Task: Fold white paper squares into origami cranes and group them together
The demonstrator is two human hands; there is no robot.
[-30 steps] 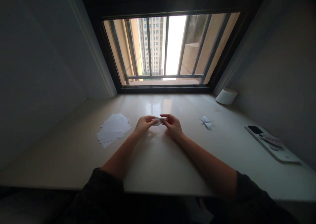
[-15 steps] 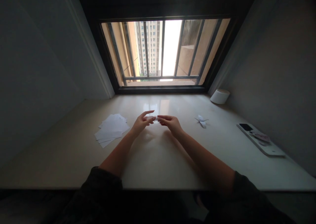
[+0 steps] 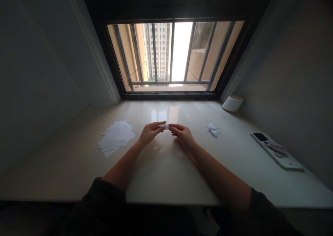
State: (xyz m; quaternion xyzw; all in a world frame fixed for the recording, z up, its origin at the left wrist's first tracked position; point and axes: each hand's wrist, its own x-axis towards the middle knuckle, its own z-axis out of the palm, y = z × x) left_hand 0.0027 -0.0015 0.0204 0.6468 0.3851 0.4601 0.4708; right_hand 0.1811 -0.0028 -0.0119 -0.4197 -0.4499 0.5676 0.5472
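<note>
My left hand (image 3: pixel 150 132) and my right hand (image 3: pixel 182 134) meet over the middle of a pale table (image 3: pixel 166 173). Between their fingertips they pinch a small folded piece of white paper (image 3: pixel 165 126), mostly hidden by the fingers. A loose stack of white paper sheets (image 3: pixel 116 137) lies to the left of my left hand. To the right of my right hand rests a finished white folded paper figure (image 3: pixel 212 129) on the table.
A barred window (image 3: pixel 173 55) fills the wall behind the table. A white round container (image 3: pixel 232 103) stands at the back right corner. Along the right edge lies a white flat tray (image 3: pixel 278 151) with a dark phone and small items on it.
Both hands have stayed together at the table's middle, working the small paper. The paper looks smaller between the fingertips now. The view has shifted slightly.
</note>
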